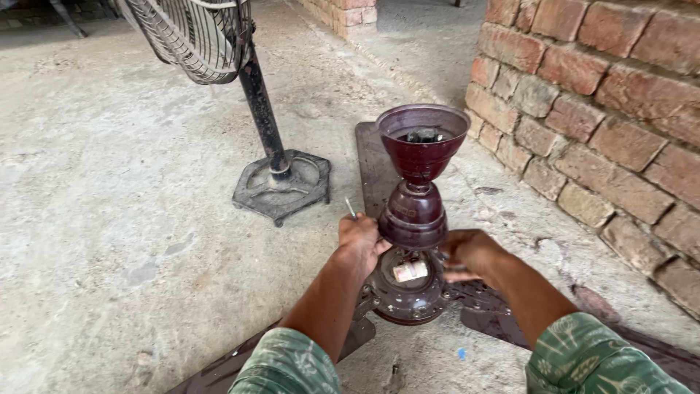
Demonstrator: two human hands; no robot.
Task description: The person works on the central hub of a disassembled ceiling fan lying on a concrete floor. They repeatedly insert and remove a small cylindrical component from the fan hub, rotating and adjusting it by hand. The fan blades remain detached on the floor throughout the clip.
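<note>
We had a dark maroon ceiling fan (412, 284) lying on the concrete floor (131, 219), its motor housing upward and its down rod standing up with two cup-shaped canopies on it, the lower canopy (413, 213) mouth down just above the motor and the upper canopy (423, 142) mouth up with dark wiring inside. Our left hand (359, 241) was closed around a thin metal tool (351, 209), likely a screwdriver, and pressed against the left side of the lower canopy. Our right hand (470, 254) sat at the right of the motor top, fingers curled narrow, pinching something small that we could not make out. A pale capacitor (410, 271) showed in the gap between canopy and motor. The brown blades (375, 164) spread flat on the floor, one toward the brick wall (583, 109) and the others toward us. A pedestal fan (277, 175) stood well apart behind. We judged the risks thus: the tall rod assembly looked top-heavy and could tip toward the wall if our hands let go together; the tool tip could slip off a screw and jab the capacitor wiring; and any small loose part could roll away across the rough floor
</note>
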